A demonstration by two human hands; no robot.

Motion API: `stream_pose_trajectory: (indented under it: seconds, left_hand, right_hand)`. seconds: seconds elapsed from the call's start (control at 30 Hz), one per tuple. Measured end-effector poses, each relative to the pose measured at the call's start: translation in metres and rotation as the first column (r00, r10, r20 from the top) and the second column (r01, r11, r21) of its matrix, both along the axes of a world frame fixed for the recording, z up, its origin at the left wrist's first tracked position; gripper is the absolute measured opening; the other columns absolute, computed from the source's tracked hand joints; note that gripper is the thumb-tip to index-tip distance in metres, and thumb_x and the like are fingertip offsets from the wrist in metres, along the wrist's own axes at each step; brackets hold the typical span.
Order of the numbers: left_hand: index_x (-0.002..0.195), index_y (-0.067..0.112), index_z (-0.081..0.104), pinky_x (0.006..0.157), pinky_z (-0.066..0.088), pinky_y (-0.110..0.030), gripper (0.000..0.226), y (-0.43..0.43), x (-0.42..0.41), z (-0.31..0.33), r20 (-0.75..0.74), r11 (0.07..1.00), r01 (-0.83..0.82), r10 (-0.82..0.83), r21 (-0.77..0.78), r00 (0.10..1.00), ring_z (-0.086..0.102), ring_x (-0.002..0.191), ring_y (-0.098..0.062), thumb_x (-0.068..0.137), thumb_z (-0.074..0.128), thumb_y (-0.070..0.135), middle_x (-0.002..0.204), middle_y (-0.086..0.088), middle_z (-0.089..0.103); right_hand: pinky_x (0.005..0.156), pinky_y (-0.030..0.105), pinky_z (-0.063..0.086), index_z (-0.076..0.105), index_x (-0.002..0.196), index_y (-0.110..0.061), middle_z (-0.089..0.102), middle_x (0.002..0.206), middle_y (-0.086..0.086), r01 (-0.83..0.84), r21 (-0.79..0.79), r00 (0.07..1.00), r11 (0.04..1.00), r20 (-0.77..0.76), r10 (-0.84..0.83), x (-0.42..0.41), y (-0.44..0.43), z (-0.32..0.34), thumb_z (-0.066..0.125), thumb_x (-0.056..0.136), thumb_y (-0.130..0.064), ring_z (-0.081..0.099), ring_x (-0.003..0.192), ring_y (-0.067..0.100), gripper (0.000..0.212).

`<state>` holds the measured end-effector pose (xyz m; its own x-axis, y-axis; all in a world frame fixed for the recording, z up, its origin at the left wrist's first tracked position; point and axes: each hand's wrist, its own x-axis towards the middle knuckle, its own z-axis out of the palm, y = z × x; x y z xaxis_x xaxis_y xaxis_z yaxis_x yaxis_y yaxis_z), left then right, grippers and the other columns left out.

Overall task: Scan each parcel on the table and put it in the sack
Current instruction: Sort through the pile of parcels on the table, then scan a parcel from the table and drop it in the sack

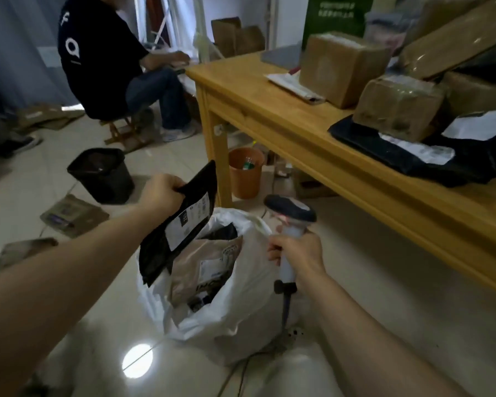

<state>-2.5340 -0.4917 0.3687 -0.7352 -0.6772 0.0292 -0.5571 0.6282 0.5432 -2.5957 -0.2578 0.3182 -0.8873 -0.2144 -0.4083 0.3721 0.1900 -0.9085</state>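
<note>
Nearest, the left hand (162, 193) grips the top edge of a black mailer (181, 224), label facing up, its lower end dipping into the mouth of the white sack (241, 296) on the floor; the right hand (298, 250) is curled round the handle of the barcode scanner (291, 210), held just beside the sack's rim with its head above the opening. Inside the sack lie a brown mailer (206, 265) and darker parcels beneath it, so several items appear done. The one in hand is probably scanned and about to be dropped, though no frame confirms the scan. Farther off, the wooden table (298, 130) bears black mailers (413, 156) and taped cardboard boxes (398, 110); much work remains. Beyond, a seated person (103, 61) faces away.
</note>
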Motion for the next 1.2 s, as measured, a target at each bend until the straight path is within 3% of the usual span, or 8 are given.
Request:
stream_pose_trajectory:
  seconds: [0.23, 0.3, 0.43, 0.6, 0.73, 0.83, 1.0, 1.2]
  left_hand:
    - [0.12, 0.024, 0.069, 0.088, 0.04, -0.027, 0.032, 0.009, -0.021, -0.135, 0.219, 0.923, 0.357, -0.381, 0.143, 0.898, 0.058, 0.113, -0.029, 0.089, 0.064, 0.031, 0.122, -0.007, 0.066]
    - [0.139, 0.039, 0.048, 0.115, 0.019, -0.041, 0.058, 0.015, -0.022, -0.174, 0.423, 0.902, 0.393, -0.432, 0.179, 0.797, 0.025, 0.144, -0.03, 0.084, 0.065, 0.05, 0.155, -0.001, 0.034]
    - [0.146, 0.054, 0.017, 0.116, 0.002, -0.059, 0.085, -0.003, -0.024, -0.227, 0.569, 0.944, 0.185, -0.313, 0.273, 0.761, -0.019, 0.146, -0.035, 0.077, 0.066, 0.064, 0.16, 0.003, -0.02]
    - [0.149, 0.045, 0.023, 0.118, 0.018, -0.05, 0.075, -0.011, -0.037, -0.271, 0.658, 0.919, 0.247, -0.394, 0.308, 0.642, -0.009, 0.147, -0.037, 0.086, 0.064, 0.051, 0.16, 0.0, -0.022]
    - [0.152, 0.033, -0.014, 0.104, 0.038, -0.046, 0.109, -0.019, -0.063, -0.282, 0.666, 0.954, 0.278, -0.278, 0.109, 0.692, 0.028, 0.14, -0.035, 0.084, 0.072, 0.038, 0.162, -0.003, 0.008]
    - [0.154, 0.026, -0.007, 0.103, 0.03, -0.04, 0.094, -0.024, -0.078, -0.282, 0.762, 0.94, 0.339, -0.243, 0.033, 0.601, 0.03, 0.136, -0.029, 0.09, 0.062, 0.033, 0.152, -0.004, 0.035]
    - [0.155, 0.035, 0.004, 0.11, 0.019, -0.044, 0.074, -0.016, -0.07, -0.288, 0.856, 0.905, 0.387, -0.337, 0.178, 0.393, 0.02, 0.144, -0.025, 0.095, 0.044, 0.019, 0.162, 0.007, 0.01]
    - [0.154, 0.038, 0.006, 0.111, 0.021, -0.043, 0.072, 0.017, -0.067, -0.24, 0.753, 0.943, 0.264, -0.322, 0.202, 0.573, 0.032, 0.139, -0.025, 0.095, 0.042, 0.018, 0.155, 0.001, 0.03]
  right_hand:
    - [0.08, 0.037, 0.05, 0.062, 0.105, -0.001, 0.066, 0.105, 0.013, 0.067, 0.101, 0.964, 0.993, 0.25, -0.091, -0.018, -0.033, -0.121, 0.077, 0.073, -0.011, 0.062, 0.091, 0.029, 0.037]
    - [0.082, 0.033, 0.047, 0.06, 0.112, 0.0, 0.062, 0.104, 0.01, 0.068, 0.103, 0.966, 0.992, 0.243, -0.091, -0.025, -0.042, -0.138, 0.077, 0.076, -0.012, 0.059, 0.095, 0.027, 0.041]
    - [0.08, 0.026, 0.041, 0.062, 0.112, -0.005, 0.057, 0.096, 0.002, 0.115, 0.111, 0.975, 0.987, 0.177, -0.133, -0.031, -0.065, -0.167, 0.079, 0.076, -0.019, 0.056, 0.093, 0.02, 0.042]
    - [0.078, 0.02, 0.037, 0.063, 0.114, -0.001, 0.062, 0.101, 0.005, 0.17, 0.158, 0.98, 0.973, 0.078, -0.184, -0.027, -0.085, -0.2, 0.08, 0.075, -0.017, 0.058, 0.096, 0.019, 0.046]
    - [0.077, 0.024, 0.04, 0.065, 0.112, -0.007, 0.068, 0.104, 0.008, 0.127, 0.247, 0.989, 0.961, 0.045, -0.142, -0.039, -0.091, -0.214, 0.073, 0.08, -0.012, 0.062, 0.102, 0.025, 0.033]
    - [0.081, 0.031, 0.049, 0.066, 0.096, -0.016, 0.067, 0.095, 0.004, 0.126, 0.212, 0.988, 0.969, 0.059, -0.142, -0.044, -0.085, -0.208, 0.072, 0.076, -0.003, 0.064, 0.098, 0.029, 0.024]
    - [0.079, 0.024, 0.045, 0.052, 0.082, -0.037, 0.057, 0.088, -0.019, 0.258, -0.061, 0.962, 0.964, 0.114, -0.25, -0.029, -0.042, -0.155, 0.076, 0.072, 0.002, 0.056, 0.083, 0.0, 0.047]
    - [0.09, 0.04, 0.051, 0.055, 0.079, -0.024, 0.065, 0.085, -0.002, 0.264, -0.064, 0.935, 0.962, 0.261, -0.239, -0.022, -0.026, -0.131, 0.075, 0.073, 0.003, 0.062, 0.081, 0.018, 0.034]
